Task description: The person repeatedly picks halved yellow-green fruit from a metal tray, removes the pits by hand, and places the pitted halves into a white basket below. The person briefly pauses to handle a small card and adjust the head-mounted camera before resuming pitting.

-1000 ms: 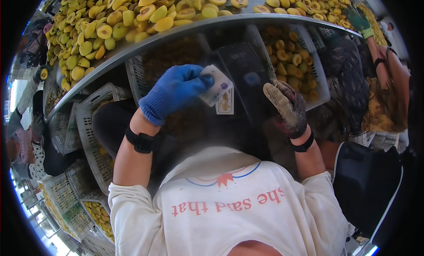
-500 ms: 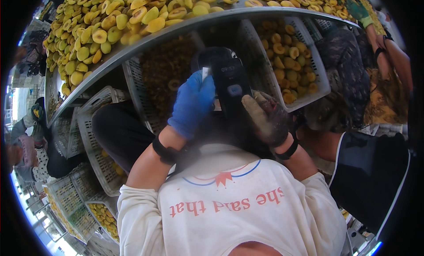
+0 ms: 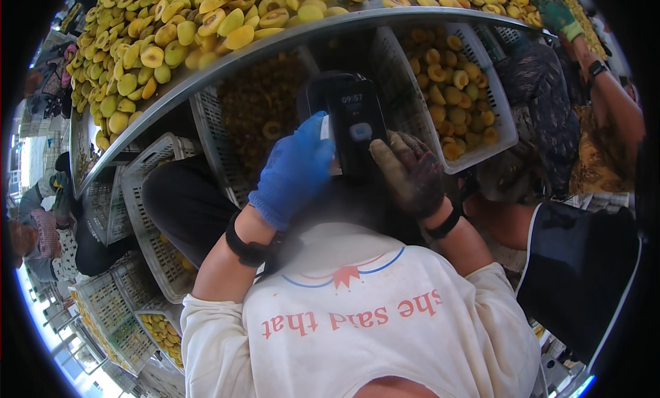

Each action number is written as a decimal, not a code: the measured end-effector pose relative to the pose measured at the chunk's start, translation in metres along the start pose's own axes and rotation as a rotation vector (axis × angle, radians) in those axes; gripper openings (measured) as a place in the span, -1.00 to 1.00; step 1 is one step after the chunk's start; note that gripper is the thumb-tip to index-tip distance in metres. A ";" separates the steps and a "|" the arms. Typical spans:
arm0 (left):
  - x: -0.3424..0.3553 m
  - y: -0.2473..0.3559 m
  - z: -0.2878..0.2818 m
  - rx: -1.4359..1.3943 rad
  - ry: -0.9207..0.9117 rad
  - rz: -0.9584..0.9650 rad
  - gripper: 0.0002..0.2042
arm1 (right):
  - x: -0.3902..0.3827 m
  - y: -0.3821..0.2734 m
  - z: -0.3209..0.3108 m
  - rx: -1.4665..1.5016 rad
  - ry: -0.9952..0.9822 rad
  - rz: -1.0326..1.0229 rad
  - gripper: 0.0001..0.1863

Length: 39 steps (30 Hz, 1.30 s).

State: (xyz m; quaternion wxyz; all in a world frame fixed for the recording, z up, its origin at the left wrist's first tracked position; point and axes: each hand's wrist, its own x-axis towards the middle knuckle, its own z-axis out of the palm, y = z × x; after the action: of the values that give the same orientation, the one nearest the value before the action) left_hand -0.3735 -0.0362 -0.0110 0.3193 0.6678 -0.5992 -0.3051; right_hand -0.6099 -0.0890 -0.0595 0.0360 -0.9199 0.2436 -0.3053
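A black phone-like device [image 3: 356, 123] with a lit screen is in front of my torso, above my lap. My left hand [image 3: 294, 166], in a blue knit glove, closes around the device's left side, where a white strip [image 3: 326, 128] shows by the fingertips. My right hand [image 3: 412, 172] wears a soiled dark glove with tan fingers. Its fingers are stretched out beside the device's lower right edge; whether they touch it I cannot tell. Black bands circle both wrists.
Halved yellow-green fruit [image 3: 179, 34] covers the metal-rimmed table [image 3: 289, 38] ahead. Below stand a white crate [image 3: 507, 133] of halves and a darker crate [image 3: 213, 140]. More crates [image 3: 148, 223] are at left. At right, a co-worker's green-gloved hand [image 3: 557, 16] reaches over the table.
The device has turned more upright, its screen showing more fully. My left hand has shifted slightly down and left. My right hand stays beside the device. The co-worker's arm at right has moved.
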 end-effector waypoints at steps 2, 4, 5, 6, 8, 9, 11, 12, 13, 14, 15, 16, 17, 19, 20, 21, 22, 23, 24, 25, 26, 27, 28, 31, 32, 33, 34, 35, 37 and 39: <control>0.000 -0.001 0.002 0.076 0.026 -0.030 -0.63 | -0.001 0.000 0.001 -0.001 -0.004 0.006 -0.49; -0.002 -0.003 0.001 0.161 0.036 -0.014 -0.63 | -0.002 0.001 0.002 -0.004 -0.006 0.006 -0.49; -0.003 -0.004 0.002 0.212 0.017 -0.021 -0.63 | -0.002 0.001 0.003 -0.005 -0.006 0.006 -0.49; -0.004 -0.005 0.001 0.274 0.023 -0.026 -0.63 | -0.003 0.002 0.003 -0.007 -0.005 0.005 -0.48; -0.006 -0.008 0.000 0.219 0.042 -0.019 -0.61 | -0.003 0.003 0.004 -0.004 -0.004 0.008 -0.48; -0.007 -0.009 0.000 0.100 0.053 -0.008 -0.59 | -0.003 0.004 0.005 0.000 0.010 -0.005 -0.47; -0.007 -0.014 -0.001 -0.056 0.057 -0.017 -0.53 | -0.004 0.005 0.006 0.039 0.013 0.000 -0.48; -0.007 -0.016 -0.001 -0.095 0.048 -0.037 -0.50 | -0.004 0.005 0.007 0.061 0.023 -0.006 -0.48; -0.006 -0.017 -0.001 -0.117 0.058 -0.069 -0.46 | -0.005 0.005 0.007 0.047 0.021 -0.005 -0.49; -0.006 -0.018 0.001 -0.063 0.061 -0.041 -0.43 | -0.005 0.005 0.008 0.033 0.019 -0.004 -0.49; -0.005 -0.019 0.003 0.006 0.082 -0.026 -0.39 | -0.006 0.004 0.008 0.025 0.015 0.011 -0.49; -0.005 -0.019 0.006 0.076 0.103 -0.010 -0.36 | -0.006 0.004 0.009 0.012 0.015 0.002 -0.49; -0.004 -0.019 0.009 0.097 0.125 -0.008 -0.34 | -0.006 0.003 0.009 0.005 0.013 0.010 -0.49; -0.004 -0.019 0.014 0.137 0.142 -0.027 -0.32 | -0.007 0.003 0.010 -0.007 0.013 -0.005 -0.49; -0.003 -0.020 0.016 0.136 0.205 -0.042 -0.32 | -0.007 0.003 0.010 -0.011 0.015 -0.030 -0.49; -0.003 -0.022 0.017 0.136 0.243 -0.081 -0.31 | -0.006 0.003 0.010 -0.010 0.026 -0.041 -0.49; -0.003 -0.024 0.018 0.121 0.308 -0.083 -0.31 | -0.006 0.002 0.010 -0.029 0.035 -0.053 -0.49; -0.002 -0.027 0.019 0.043 0.278 -0.107 -0.32 | -0.006 0.002 0.010 -0.042 0.053 -0.050 -0.49; 0.000 -0.030 0.020 -0.049 0.275 -0.092 -0.33 | -0.005 0.002 0.011 -0.058 0.049 -0.050 -0.49; 0.001 -0.034 0.020 -0.138 0.301 -0.029 -0.34 | -0.004 0.001 0.010 -0.058 0.047 -0.052 -0.50; 0.002 -0.037 0.022 -0.232 0.238 -0.102 -0.37 | -0.003 -0.001 0.010 -0.062 0.022 -0.057 -0.51; 0.003 -0.040 0.023 -0.321 0.202 -0.128 -0.40 | -0.002 -0.002 0.010 -0.054 0.030 -0.059 -0.51; 0.003 -0.041 0.023 -0.401 0.144 -0.209 -0.42 | 0.000 -0.003 0.010 -0.092 0.005 -0.063 -0.53; 0.003 -0.041 0.020 -0.674 0.088 -0.231 -0.52 | 0.009 -0.007 0.010 -0.149 -0.003 -0.058 -0.55; 0.003 -0.039 0.018 -0.672 0.069 -0.210 -0.54 | 0.012 -0.008 0.009 -0.154 -0.023 -0.052 -0.56; 0.003 -0.037 0.014 -0.659 0.031 -0.235 -0.55 | 0.016 -0.008 0.007 -0.161 -0.043 -0.046 -0.56; 0.003 -0.034 0.010 -0.642 0.004 -0.268 -0.57 | 0.019 -0.008 0.006 -0.166 -0.060 -0.047 -0.55; 0.004 -0.031 0.007 -0.665 -0.032 -0.277 -0.58 | 0.022 -0.008 0.004 -0.171 -0.077 -0.047 -0.55; 0.005 -0.026 0.003 -0.727 -0.075 -0.234 -0.61 | 0.027 -0.010 0.002 -0.180 -0.116 -0.033 -0.54; 0.007 -0.025 0.003 -0.648 -0.048 -0.267 -0.64 | 0.030 -0.010 0.001 -0.184 -0.169 -0.001 -0.54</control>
State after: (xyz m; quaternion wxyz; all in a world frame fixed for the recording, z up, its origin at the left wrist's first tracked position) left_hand -0.3601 -0.0411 -0.0322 0.4579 0.5968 -0.3861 -0.5340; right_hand -0.5842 -0.0944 -0.0414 -0.0286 -0.9418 0.2662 -0.2032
